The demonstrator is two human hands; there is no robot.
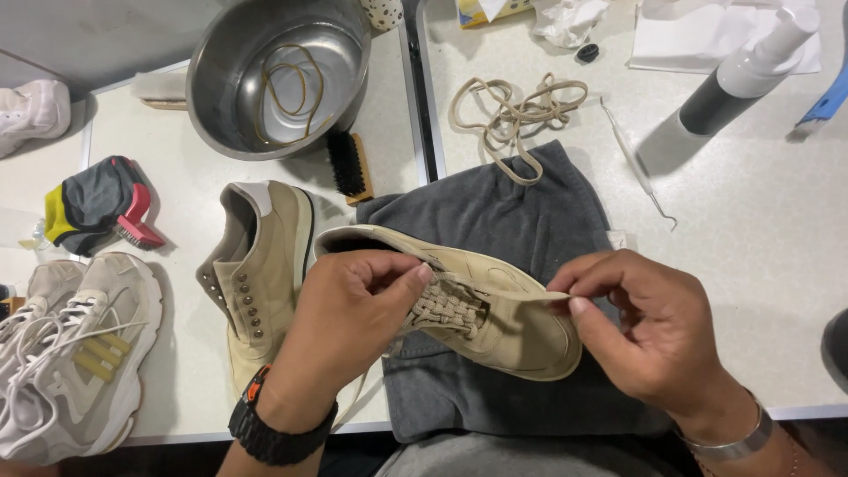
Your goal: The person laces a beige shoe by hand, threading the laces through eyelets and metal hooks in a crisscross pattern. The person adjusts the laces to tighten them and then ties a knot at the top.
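At nine o'clock on the table (pixel 777 265) lie pale sneakers (pixel 71 353) with white laces, and above them a folded dark-and-yellow cloth (pixel 88 203) with a small red brush (pixel 137 221) against it. Toward eleven o'clock stands a steel bowl (pixel 344 35) holding a loop of tan lace, a black-bristled wooden brush (pixel 349 165) just below its rim. A beige shoe without laces (pixel 256 265) lies beside it, heel toward twelve.

At the centre, on a grey towel (pixel 495 203), rests the beige shoe being laced (pixel 495 309), toe toward four o'clock. The left hand (pixel 349 318), a dark watch on its wrist, is curled over the shoe's throat — thumb and forefinger pinched closed on the woven tan lace (pixel 446 305) at the eyelets. The right hand (pixel 649 331), a metal bangle on its wrist, sits at the shoe's three o'clock side; its thumb and forefinger are pinched together on the lace's free end, pulled taut across the toe, the other fingers loosely bent.

At one o'clock a loose tan lace (pixel 517 110) lies coiled, partly on the towel. A thin metal hook tool (pixel 636 163) lies toward two o'clock — beyond it a grey-and-white spray bottle (pixel 742 79) on its side.
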